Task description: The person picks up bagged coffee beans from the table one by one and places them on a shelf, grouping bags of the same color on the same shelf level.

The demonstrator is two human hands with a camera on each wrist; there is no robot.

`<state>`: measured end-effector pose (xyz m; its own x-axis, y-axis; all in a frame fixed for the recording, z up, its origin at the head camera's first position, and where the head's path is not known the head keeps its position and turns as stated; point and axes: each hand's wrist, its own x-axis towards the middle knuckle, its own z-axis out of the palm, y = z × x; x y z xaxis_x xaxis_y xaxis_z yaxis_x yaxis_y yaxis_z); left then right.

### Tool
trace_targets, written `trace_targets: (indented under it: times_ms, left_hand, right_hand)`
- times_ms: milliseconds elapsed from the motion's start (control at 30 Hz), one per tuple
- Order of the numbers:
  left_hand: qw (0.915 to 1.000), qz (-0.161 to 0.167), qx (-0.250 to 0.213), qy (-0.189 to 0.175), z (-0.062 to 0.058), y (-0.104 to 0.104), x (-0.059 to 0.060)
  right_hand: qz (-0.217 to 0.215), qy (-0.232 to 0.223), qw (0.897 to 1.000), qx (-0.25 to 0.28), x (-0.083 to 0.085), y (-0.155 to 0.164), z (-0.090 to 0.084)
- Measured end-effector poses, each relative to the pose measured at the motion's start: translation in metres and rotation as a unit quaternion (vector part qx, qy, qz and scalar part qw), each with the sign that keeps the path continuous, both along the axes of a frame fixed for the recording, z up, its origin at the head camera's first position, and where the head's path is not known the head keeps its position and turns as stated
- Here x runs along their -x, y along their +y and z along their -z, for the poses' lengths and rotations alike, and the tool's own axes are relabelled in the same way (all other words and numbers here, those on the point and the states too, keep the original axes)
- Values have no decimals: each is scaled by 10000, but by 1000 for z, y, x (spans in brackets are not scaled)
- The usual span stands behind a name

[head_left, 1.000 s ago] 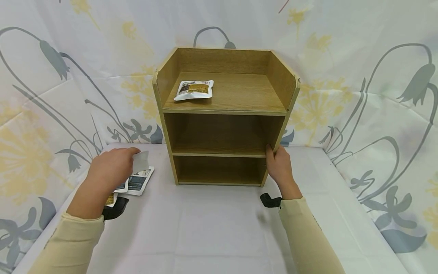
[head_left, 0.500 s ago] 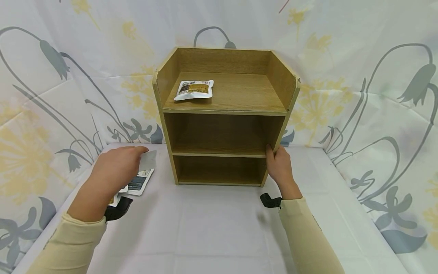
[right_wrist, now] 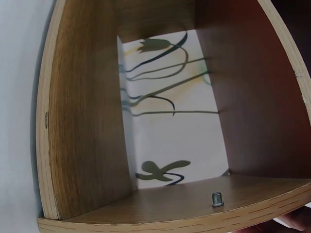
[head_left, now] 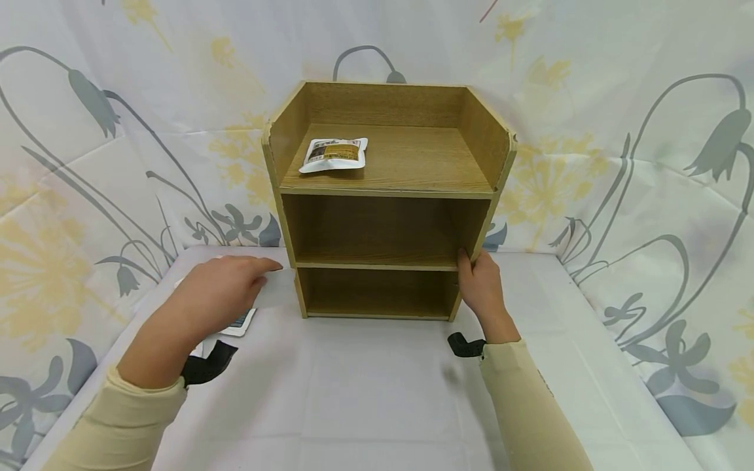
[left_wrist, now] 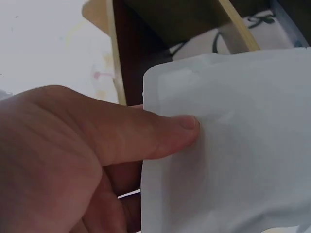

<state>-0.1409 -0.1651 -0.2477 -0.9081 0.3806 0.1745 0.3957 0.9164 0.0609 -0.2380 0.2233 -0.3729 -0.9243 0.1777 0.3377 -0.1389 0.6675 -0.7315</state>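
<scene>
My left hand (head_left: 218,294) pinches a flat white sealed pouch (left_wrist: 243,136) by its edge, the thumb lying on its plain face. The pouch is just left of the lower part of a wooden shelf unit (head_left: 389,193). With my right hand (head_left: 482,288) I grip the unit's right side panel near the middle board; in the right wrist view only a bit of that hand (right_wrist: 296,218) shows at the lower corner. Another white pouch with a brown and yellow label (head_left: 334,154) lies on the unit's top shelf, at the left.
More pouches (head_left: 240,324) lie on the white-covered table (head_left: 377,392), mostly hidden under my left arm. Flower-patterned cloth (head_left: 618,163) hangs behind and at both sides. A small metal peg (right_wrist: 217,199) sticks out inside the unit's side panel.
My left hand has moved right with the pouch, from above the pouches on the table to the unit's left edge. My right hand and the unit have stayed put.
</scene>
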Motion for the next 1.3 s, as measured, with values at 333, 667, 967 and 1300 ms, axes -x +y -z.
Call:
trace_targets:
  times_ms: [333,667,967,1300]
  left_hand:
    - [9990,385,-118,-189,-7,13,-2]
    - [9948,936,-381,-92,-15,28,-1]
    - [9916,1200,-479,-66,-20,43,1]
    - [9859,1525,-620,302,-21,57,10]
  right_hand:
    - [-26,0,10000,33,-1,0,1]
    - [8,-14,10000,39,0,0,1]
    - [-9,-38,10000,31,-1,1,0]
    - [-59,17,10000,57,-1,0,0]
